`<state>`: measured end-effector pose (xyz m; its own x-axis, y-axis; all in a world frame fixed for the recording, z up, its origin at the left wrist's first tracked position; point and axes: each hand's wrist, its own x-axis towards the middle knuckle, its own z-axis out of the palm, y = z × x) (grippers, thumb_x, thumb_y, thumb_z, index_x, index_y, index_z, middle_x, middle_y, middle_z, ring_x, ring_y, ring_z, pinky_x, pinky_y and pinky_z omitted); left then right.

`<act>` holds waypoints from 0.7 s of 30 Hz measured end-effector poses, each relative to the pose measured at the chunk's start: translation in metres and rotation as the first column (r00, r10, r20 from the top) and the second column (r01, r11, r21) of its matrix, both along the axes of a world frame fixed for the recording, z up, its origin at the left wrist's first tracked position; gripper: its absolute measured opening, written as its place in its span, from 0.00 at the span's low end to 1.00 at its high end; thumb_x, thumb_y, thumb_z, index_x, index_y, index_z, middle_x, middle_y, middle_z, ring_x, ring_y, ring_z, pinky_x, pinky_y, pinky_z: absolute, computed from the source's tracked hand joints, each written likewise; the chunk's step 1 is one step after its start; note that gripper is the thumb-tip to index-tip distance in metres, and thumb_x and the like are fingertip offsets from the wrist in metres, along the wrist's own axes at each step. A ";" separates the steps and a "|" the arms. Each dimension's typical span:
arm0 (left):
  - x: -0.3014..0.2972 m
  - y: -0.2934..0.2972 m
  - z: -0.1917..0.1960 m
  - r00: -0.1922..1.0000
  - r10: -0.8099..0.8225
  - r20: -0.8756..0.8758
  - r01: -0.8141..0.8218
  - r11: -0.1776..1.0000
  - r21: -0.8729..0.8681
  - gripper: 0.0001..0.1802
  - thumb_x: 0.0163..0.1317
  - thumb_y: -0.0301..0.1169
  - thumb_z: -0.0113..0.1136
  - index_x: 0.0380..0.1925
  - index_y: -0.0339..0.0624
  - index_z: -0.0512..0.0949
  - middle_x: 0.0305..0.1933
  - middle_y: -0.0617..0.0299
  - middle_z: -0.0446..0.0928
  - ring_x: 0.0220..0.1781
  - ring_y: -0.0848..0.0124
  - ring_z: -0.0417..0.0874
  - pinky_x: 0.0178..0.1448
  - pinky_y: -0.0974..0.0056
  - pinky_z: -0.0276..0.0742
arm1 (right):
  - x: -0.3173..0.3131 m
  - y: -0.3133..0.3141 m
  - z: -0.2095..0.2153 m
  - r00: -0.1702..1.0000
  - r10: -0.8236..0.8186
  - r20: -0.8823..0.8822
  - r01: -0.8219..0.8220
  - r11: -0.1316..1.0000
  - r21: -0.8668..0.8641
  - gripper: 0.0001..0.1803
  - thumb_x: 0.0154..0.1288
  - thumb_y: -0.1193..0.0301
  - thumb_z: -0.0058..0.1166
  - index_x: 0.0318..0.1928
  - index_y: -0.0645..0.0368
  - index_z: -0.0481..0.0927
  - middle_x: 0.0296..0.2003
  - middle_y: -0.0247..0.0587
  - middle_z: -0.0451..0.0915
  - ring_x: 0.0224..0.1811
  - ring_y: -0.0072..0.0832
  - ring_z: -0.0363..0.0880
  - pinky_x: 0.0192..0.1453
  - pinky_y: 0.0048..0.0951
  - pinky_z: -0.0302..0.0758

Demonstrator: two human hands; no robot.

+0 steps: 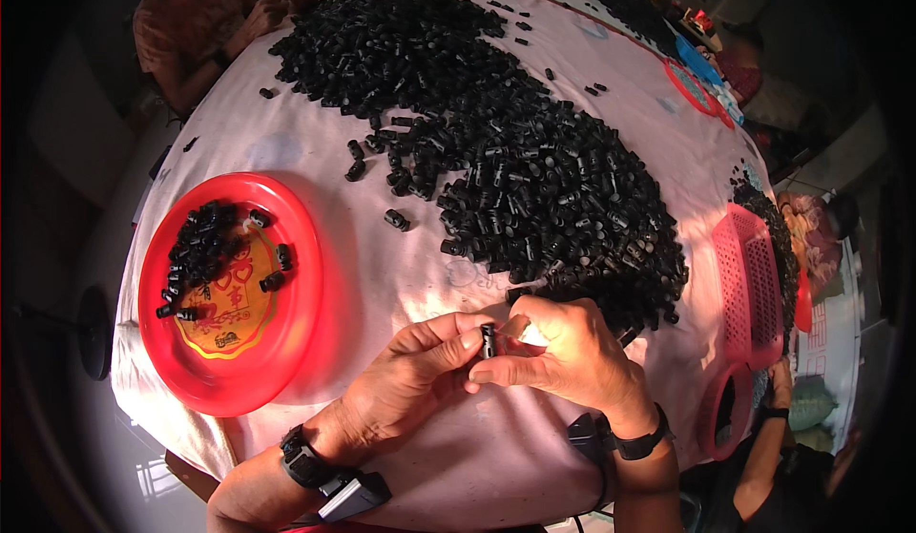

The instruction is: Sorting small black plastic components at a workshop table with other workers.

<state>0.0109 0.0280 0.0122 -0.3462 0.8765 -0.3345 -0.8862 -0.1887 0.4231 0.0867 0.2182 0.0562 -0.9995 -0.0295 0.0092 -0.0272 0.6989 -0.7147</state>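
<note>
My left hand [420,366] pinches a small black cylindrical plastic piece [489,341] between thumb and forefinger, holding it upright above the cloth. Close against its right side is my right hand [568,352], fingers curled in and thumb reaching toward the piece's lower end. A pale wrap shows on one right finger, and what these fingers grip, if anything, is hidden. Beyond my hands spreads a large heap of similar black pieces [534,199]. To the left a round red plastic tray [281,361] holds a smaller cluster of black pieces [205,242].
A pale pink cloth [382,266] covers the table, with loose pieces scattered on it. Pink perforated baskets [733,275] stand along the right edge. Another person's hand [267,18] is at the heap's far left. More people sit around the far and right sides.
</note>
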 end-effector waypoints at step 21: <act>0.009 0.007 -0.005 0.972 0.182 -0.150 -0.201 0.972 -0.124 0.10 0.67 0.28 0.59 0.47 0.38 0.77 0.38 0.61 0.81 0.34 0.72 0.83 0.38 0.68 0.80 | 0.005 -0.002 -0.012 0.977 -0.077 -0.196 0.078 0.997 -0.002 0.12 0.61 0.67 0.60 0.44 0.57 0.80 0.24 0.46 0.84 0.26 0.44 0.85 0.29 0.40 0.79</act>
<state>0.0194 0.0353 0.0075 -0.5536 0.7384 -0.3852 -0.7715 -0.2806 0.5709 0.0918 0.2165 0.0445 -0.9775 0.0476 0.2053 -0.1118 0.7085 -0.6968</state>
